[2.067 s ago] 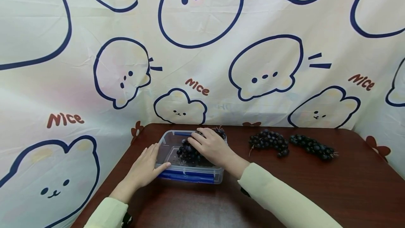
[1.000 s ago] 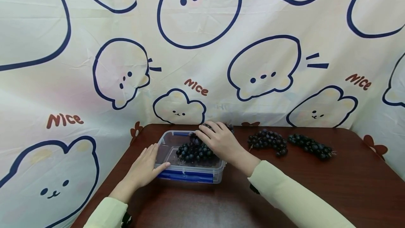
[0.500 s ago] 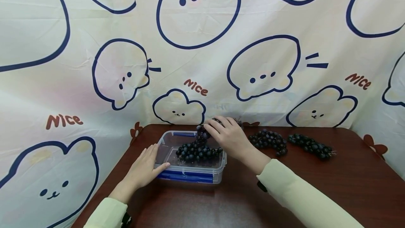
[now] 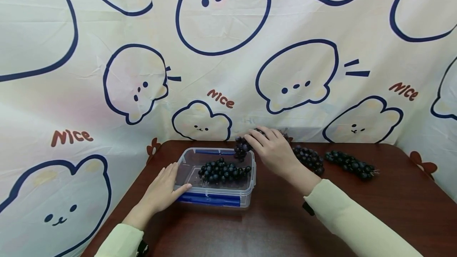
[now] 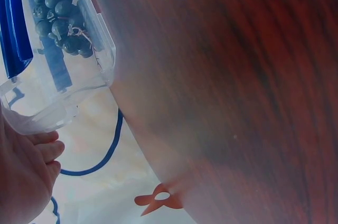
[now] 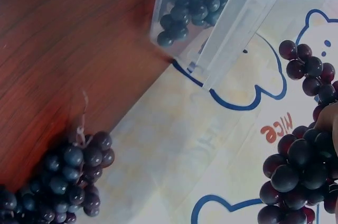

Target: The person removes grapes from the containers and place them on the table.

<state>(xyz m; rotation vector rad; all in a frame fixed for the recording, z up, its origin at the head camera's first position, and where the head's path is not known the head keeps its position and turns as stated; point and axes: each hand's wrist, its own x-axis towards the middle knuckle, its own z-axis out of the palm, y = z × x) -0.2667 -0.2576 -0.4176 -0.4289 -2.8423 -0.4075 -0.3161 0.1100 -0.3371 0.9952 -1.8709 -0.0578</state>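
"How many bunches do you count?"

"Four, all dark grapes. The boxed bunch (image 4: 221,171) lies in the one clear container (image 4: 187,170); the held bunch (image 4: 242,148) is up in the right hand (image 4: 275,154); the curved bunch (image 4: 310,160) and the straight bunch (image 4: 351,165) lie on the bench (image 4: 282,229), right of the container."

"And the two hands?"

"The right one's fingers curl round its grapes (the head view hides the thumb), near the container's far right corner. The left hand (image 4: 160,187) is open, fingers straight along the container's left side, thumb at the near edge."

"What differs from two seconds ago?"

"Back then the right hand was over the container, its grapes among the boxed ones. Now they're apart, and that hand has shifted right, covering part of the curved bunch. The left hand hasn't moved."
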